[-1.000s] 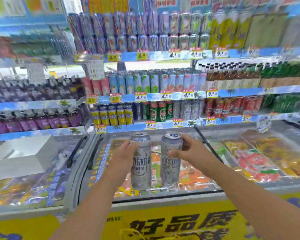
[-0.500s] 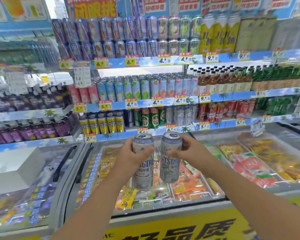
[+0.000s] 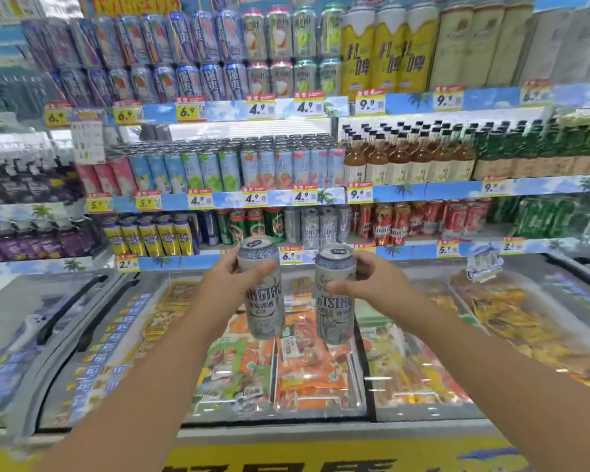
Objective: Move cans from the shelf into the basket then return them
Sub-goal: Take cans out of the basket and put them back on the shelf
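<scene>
Head view takes in the drinks shelf (image 3: pixel 321 248) behind a chest freezer (image 3: pixel 280 427). Two silver Tsingtao cans are held upright over the freezer's glass lid, near the bottom shelf's front edge: left hand (image 3: pixel 230 287) wrapped tight round the left can (image 3: pixel 263 287), right hand (image 3: pixel 378 289) round the right can (image 3: pixel 334 296). No basket shows, so whether they're leaving or returning can't be told.
</scene>
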The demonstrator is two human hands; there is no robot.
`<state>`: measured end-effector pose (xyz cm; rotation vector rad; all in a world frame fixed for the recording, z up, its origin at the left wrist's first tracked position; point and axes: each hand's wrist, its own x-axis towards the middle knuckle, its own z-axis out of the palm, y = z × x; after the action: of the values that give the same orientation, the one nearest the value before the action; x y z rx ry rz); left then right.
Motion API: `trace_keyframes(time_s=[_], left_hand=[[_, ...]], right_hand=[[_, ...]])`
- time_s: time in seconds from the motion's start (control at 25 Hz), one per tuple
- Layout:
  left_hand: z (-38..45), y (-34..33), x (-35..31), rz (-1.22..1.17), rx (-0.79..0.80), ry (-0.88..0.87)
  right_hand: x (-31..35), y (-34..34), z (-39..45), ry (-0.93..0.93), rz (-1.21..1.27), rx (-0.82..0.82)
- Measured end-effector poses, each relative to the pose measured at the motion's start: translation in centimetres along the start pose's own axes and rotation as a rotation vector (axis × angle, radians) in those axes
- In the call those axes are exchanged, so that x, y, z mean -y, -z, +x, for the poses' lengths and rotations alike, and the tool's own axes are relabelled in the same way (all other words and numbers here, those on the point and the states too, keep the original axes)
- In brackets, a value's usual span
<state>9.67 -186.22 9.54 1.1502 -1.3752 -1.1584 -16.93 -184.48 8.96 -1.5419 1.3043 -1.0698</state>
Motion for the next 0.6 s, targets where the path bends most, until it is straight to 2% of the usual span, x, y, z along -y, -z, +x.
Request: trace_keyframes(time_s=[0.24,0.6], left_hand=[[2.8,-7.7,-1.7,0.010,0.036,0.065],[8.3,-12.9,-0.1,0.036,0.058,0.046]], right_hand=[[-1.5,9.1,1.0,0.032,0.052,0.008],[-4.1,15.0,3.9,0.021,0.077,-0.003]])
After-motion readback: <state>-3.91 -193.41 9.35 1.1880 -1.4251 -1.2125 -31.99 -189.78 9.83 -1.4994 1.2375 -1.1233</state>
